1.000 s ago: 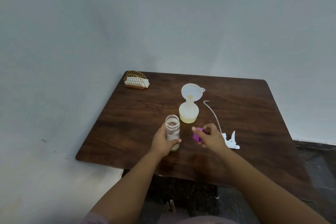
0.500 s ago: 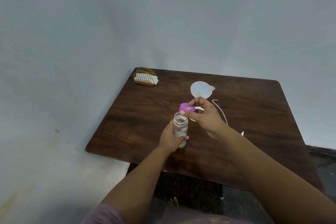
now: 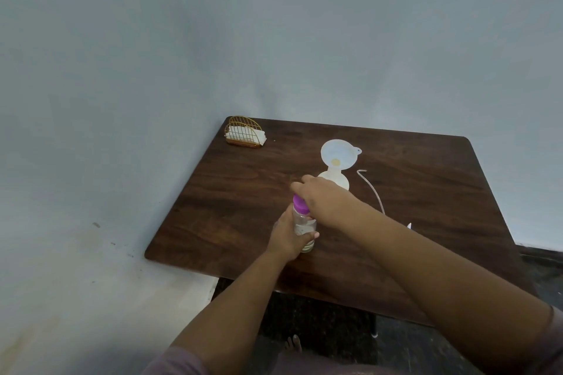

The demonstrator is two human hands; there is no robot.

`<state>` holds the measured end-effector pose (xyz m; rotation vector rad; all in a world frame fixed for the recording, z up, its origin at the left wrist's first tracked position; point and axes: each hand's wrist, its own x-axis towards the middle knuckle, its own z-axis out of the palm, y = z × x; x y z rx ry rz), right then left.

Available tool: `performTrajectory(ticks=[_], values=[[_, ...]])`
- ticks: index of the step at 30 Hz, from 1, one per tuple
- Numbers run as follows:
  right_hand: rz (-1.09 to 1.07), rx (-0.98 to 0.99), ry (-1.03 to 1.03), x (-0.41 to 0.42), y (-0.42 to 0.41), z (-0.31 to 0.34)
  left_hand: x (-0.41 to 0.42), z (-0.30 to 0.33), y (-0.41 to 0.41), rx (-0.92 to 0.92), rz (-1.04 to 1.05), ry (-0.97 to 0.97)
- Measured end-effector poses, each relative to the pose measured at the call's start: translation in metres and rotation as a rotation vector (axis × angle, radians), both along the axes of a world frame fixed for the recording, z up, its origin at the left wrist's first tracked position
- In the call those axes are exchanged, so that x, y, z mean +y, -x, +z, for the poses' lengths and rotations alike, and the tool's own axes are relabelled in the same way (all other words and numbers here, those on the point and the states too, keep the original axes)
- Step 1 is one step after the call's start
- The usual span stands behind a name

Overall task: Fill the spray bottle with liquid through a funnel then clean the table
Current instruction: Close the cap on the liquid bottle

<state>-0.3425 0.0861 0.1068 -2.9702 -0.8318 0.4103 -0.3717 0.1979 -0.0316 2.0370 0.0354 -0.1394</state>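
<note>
The purple cap (image 3: pixel 301 204) has come down onto the top of the small clear bottle (image 3: pixel 304 230); a moment ago it was held just above the open mouth. We see our right hand (image 3: pixel 316 195) over the cap, fingers curled down round it. Our left hand (image 3: pixel 291 237) grips the small clear bottle round its middle, thumb across the front. The bottle stands upright on the dark wooden tabletop (image 3: pixel 231 210), near its front edge.

Just behind our right hand stands the spray bottle (image 3: pixel 338 180), with pale yellow liquid in it. Our hand hides its lower part. A white funnel (image 3: pixel 337 154) sits in its neck. To the right of it lies a thin white tube (image 3: pixel 372 192) on the tabletop, and our right arm covers its near end.

Far back, in the left corner of the tabletop, stands a gold wire holder (image 3: pixel 243 132) with white napkins in it. It is well apart from the bottles.
</note>
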Motion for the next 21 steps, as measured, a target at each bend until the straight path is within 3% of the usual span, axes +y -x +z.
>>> performTrajectory(ticks=[4,11,13,18,21], values=[[-0.111,0.052,0.143,0.016,-0.001,0.004,0.002,0.000,0.001,-0.023,-0.015,-0.086],[-0.310,-0.010,-0.024,0.019,0.005,-0.012,0.003,0.000,-0.005,-0.019,-0.056,-0.147],[-0.233,-0.032,-0.048,0.013,0.006,-0.011,0.003,0.001,-0.005,-0.034,-0.068,-0.131],[0.192,-0.029,0.119,-0.001,0.000,-0.009,0.004,-0.004,-0.006,-0.034,-0.094,-0.134],[0.195,0.028,0.095,0.004,0.000,0.000,0.004,-0.006,-0.005,-0.031,-0.099,-0.138]])
